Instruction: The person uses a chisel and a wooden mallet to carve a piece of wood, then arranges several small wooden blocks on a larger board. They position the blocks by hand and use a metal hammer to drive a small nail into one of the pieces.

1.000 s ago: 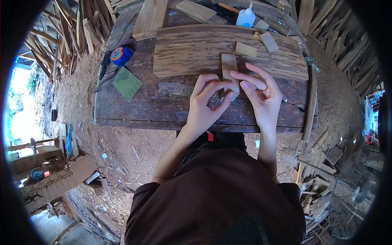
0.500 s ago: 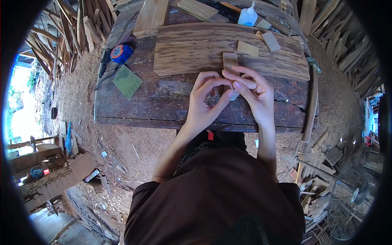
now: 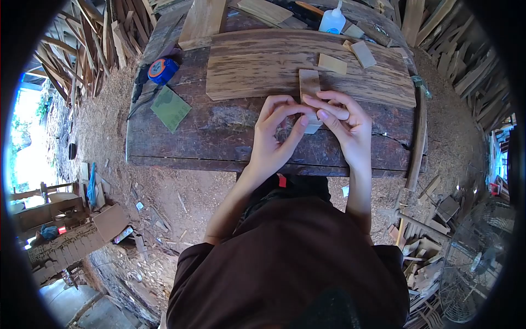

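Note:
Over the near part of the workbench, my left hand (image 3: pixel 276 131) and my right hand (image 3: pixel 349 126) meet with bent fingers and thumbs around a small pale wooden block (image 3: pixel 313 127). Its middle is covered by my fingertips. Just beyond them, a flat wooden piece (image 3: pixel 309 80) overlaps the near edge of a wide streaked plank (image 3: pixel 257 66). I cannot tell whether it joins the block in my fingers. Further back on that plank lie another light wooden piece (image 3: pixel 332 63) and a greyish one (image 3: pixel 363 55).
On the bench's left are a blue tape measure (image 3: pixel 163 71) and a green sandpaper square (image 3: pixel 171 108). A white glue bottle (image 3: pixel 332 22) stands at the back. A long wooden stick (image 3: pixel 419 140) runs along the right edge. Scrap wood and a fan (image 3: pixel 474 263) surround the bench.
My thumbs have shifted up and spread slightly apart, so more of the pale block shows between them. My right hand has moved a little to the right.

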Tool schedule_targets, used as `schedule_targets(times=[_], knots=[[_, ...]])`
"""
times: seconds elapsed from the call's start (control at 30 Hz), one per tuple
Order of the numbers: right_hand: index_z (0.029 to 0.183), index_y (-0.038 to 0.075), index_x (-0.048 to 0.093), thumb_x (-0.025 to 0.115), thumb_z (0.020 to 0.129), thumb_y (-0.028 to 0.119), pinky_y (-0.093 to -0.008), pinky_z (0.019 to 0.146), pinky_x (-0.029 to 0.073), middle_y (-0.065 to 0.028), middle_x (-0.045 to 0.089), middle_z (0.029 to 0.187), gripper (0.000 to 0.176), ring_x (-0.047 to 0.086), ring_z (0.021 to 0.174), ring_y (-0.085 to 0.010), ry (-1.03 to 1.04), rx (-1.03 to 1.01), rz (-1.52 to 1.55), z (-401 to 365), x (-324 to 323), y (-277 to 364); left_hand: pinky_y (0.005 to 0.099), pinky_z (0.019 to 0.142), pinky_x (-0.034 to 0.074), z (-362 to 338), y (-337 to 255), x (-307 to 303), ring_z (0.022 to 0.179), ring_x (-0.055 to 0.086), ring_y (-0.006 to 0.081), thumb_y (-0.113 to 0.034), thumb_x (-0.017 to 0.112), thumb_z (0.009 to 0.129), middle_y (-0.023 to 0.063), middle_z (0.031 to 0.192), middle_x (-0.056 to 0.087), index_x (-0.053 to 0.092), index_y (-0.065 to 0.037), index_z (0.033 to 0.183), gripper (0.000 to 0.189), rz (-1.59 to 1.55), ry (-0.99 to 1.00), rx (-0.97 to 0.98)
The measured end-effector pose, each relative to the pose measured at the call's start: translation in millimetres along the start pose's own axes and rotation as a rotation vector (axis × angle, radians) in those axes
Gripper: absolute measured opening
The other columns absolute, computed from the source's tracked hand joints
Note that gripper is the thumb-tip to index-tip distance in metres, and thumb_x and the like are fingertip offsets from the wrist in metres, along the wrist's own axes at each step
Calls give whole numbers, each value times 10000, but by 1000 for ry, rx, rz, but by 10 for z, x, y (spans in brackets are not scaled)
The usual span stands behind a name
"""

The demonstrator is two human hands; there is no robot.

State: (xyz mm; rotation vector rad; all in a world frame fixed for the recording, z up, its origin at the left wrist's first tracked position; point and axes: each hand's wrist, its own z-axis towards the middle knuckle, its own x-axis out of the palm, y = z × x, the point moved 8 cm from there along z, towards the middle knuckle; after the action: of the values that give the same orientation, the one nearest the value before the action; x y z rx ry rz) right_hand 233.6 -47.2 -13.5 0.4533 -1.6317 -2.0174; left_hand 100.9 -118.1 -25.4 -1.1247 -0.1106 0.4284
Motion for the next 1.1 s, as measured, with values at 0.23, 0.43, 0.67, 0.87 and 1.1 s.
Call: schedule_targets(times=[0.23, 0.43, 0.67, 0.87, 1.1], knots=[[1214, -37, 539, 591, 952, 13, -266, 905, 498, -175, 688, 1161, 271, 637, 1082, -155, 55, -74, -48, 2, 17, 42, 241, 725, 413, -4, -13, 13, 834, 489, 106, -64, 687, 881, 44, 1070, 525, 691, -32, 1048, 170, 51, 0, 24], [1188, -34, 555, 607, 947, 34, -245, 897, 460, -159, 700, 1142, 256, 619, 1024, -111, 26, -62, -56, -6, 19, 42, 243, 713, 411, -11, -14, 30, 820, 491, 102, -65, 696, 873, 38, 1069, 523, 692, -29, 1035, 166, 46, -26, 38], [1168, -31, 562, 623, 944, 59, -231, 911, 418, -147, 710, 1126, 249, 603, 984, -80, 3, -39, -10, -5, 9, 40, 240, 704, 407, -7, -22, 32, 809, 484, 97, -66, 707, 863, 30, 1062, 518, 697, -34, 1030, 170, 54, -24, 14], [1161, -30, 566, 627, 935, 35, -239, 915, 432, -147, 712, 1121, 244, 608, 1003, -93, 7, -53, 19, -4, 5, 33, 255, 677, 419, -22, 2, 30, 813, 530, 124, -74, 729, 833, 46, 1054, 514, 709, -82, 1016, 184, 51, -52, 22], [1151, -30, 576, 628, 928, 16, -253, 911, 457, -148, 713, 1114, 233, 615, 1017, -112, 17, -109, -121, -5, -7, 29, 263, 744, 431, -26, -69, 67, 852, 527, 156, -64, 756, 799, 61, 1072, 505, 712, -79, 976, 183, 34, -106, 107]])
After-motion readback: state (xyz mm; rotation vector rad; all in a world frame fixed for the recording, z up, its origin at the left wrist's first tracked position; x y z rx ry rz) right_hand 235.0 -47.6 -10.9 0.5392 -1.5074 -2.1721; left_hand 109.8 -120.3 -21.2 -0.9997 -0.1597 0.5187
